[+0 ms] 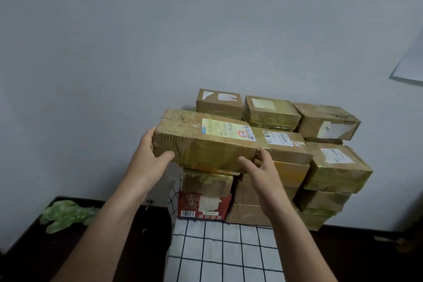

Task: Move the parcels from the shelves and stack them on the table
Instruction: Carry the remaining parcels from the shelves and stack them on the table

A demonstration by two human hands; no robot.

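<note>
Head view: a left hand [148,158] and right hand [263,178] clasp the ends of a long parcel [206,142], thumbs curled on its front. It sits at 10 o'clock on the stack [336,168] on the table [366,255].

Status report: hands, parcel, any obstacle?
Left hand, right hand grip long parcel at its ends. Parcel at stack top, left side. Nothing in the way.

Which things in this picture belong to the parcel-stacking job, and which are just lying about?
Job: long parcel, gripped by left hand and right hand; stacked parcels; table.
Lying about: green crumpled plastic; checked cloth; white sheet on the wall.
</note>
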